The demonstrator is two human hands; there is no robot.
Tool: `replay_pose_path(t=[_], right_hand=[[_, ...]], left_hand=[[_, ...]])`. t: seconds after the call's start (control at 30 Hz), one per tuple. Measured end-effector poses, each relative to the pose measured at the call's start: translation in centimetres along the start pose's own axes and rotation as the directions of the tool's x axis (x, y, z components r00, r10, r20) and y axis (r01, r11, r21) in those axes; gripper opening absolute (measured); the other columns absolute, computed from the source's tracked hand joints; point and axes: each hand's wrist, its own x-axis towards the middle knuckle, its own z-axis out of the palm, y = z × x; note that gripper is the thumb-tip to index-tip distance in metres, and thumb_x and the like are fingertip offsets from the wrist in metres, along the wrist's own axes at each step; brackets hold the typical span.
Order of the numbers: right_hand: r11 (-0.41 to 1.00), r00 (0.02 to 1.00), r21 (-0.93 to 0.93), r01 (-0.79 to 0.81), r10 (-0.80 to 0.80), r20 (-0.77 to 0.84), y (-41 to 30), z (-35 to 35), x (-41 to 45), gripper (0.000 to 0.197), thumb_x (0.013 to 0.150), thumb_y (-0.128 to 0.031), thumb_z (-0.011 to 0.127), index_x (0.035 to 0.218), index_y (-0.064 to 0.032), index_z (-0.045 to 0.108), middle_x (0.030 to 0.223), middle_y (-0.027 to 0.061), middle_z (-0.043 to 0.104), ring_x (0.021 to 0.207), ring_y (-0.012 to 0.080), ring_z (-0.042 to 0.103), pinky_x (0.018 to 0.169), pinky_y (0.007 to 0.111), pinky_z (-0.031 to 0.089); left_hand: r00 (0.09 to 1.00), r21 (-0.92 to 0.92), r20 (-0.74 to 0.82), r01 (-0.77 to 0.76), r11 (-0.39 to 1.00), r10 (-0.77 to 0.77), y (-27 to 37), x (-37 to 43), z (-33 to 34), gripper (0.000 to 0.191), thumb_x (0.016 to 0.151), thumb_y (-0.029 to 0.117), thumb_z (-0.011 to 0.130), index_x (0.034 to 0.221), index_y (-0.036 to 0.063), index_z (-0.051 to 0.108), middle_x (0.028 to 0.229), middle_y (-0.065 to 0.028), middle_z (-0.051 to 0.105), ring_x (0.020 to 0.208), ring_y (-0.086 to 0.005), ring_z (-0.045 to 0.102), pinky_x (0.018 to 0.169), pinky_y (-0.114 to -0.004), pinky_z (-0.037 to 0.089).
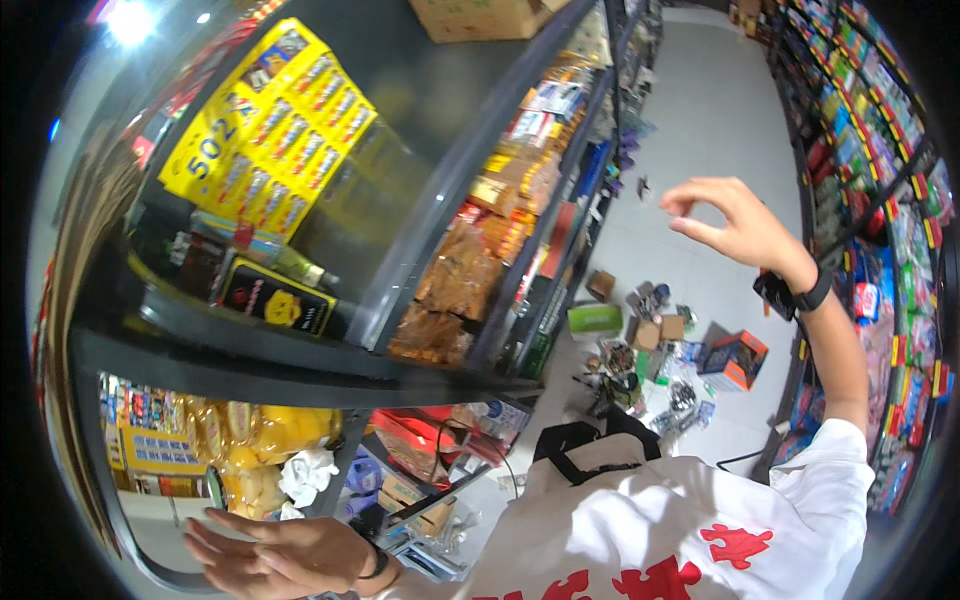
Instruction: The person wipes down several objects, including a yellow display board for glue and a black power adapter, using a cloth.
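Observation:
My left hand (277, 555), a thin dark band at its wrist, is spread beside a lower shelf with nothing in it. Next to it are crumpled white paper (309, 477) and yellow plastic-wrapped goods (262, 435). My right hand (731, 217) hangs over the aisle floor, empty, fingers curved and thumb apart; a dark watch (776, 294) is on that wrist. A yellow display card with rows of small tubes (281, 127) stands on the dark shelf top at the upper left. Near it lies a black box with a yellow animal-like print (277, 298).
Shelves of brown plastic-wrapped packs (457, 270) run up the middle. On the floor lie an orange and dark box (735, 360), a green box (595, 320) and several loose packets. A packed shelf rack (862, 150) lines the aisle's right side. A cardboard box (480, 19) is at the top.

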Motion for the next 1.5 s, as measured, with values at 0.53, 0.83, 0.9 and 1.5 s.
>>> replay_pose_path(t=[0.53, 0.83, 0.9, 1.5], right_hand=[[0.553, 0.496, -0.382, -0.74, 0.833, 0.244, 10.8, 8.1, -44.3, 0.04, 0.085, -0.027, 0.074, 0.119, -0.0059, 0.066, 0.107, 0.0188, 0.069, 0.102, 0.0388, 0.065, 0.088, 0.046, 0.051], [0.335, 0.315, -0.193, -0.922, 0.94, 0.13, 12.4, 12.4, -63.3, 0.032, 0.087, -0.025, 0.071, 0.111, -0.0039, 0.067, 0.085, 0.0192, 0.07, 0.081, 0.0355, 0.069, 0.075, 0.043, 0.054], [0.37, 0.369, -0.21, -0.905, 0.928, 0.045, 13.2, 14.9, -71.4, 0.026, 0.086, -0.018, 0.073, 0.106, -0.0013, 0.067, 0.075, 0.0142, 0.069, 0.067, 0.0241, 0.069, 0.064, 0.035, 0.052], [0.015, 0.118, 0.281, -0.96, 0.929, 0.352, 4.3, 21.8, -63.3, 0.029, 0.092, -0.02, 0.068, 0.116, -0.0039, 0.066, 0.099, 0.0135, 0.072, 0.088, 0.0221, 0.069, 0.081, 0.034, 0.054]], left_hand=[[-0.107, -0.004, 0.99, 0.619, 0.785, 0.09, 11.3, -22.6, 5.8, 0.036, 0.092, 0.014, 0.069, 0.124, 0.0003, 0.06, 0.117, -0.0186, 0.068, 0.103, -0.0339, 0.066, 0.091, -0.039, 0.052], [-0.592, -0.062, 0.764, 0.328, 0.943, 0.256, 14.3, -29.4, 1.9, 0.06, 0.094, 0.034, 0.065, 0.141, 0.0008, 0.047, 0.135, -0.0206, 0.057, 0.124, -0.039, 0.054, 0.106, -0.045, 0.042], [-0.585, -0.027, 0.77, 0.366, 0.93, 0.253, 14.6, -30.5, 1.6, 0.059, 0.094, 0.034, 0.065, 0.139, -0.0005, 0.048, 0.134, -0.0214, 0.058, 0.123, -0.0392, 0.055, 0.105, -0.045, 0.043], [-0.7, 0.193, 0.692, 0.413, 0.89, 0.175, 16.4, -37.4, -1.7, 0.06, 0.095, 0.041, 0.064, 0.138, 0.0012, 0.052, 0.133, -0.023, 0.059, 0.122, -0.0396, 0.057, 0.102, -0.044, 0.047]])
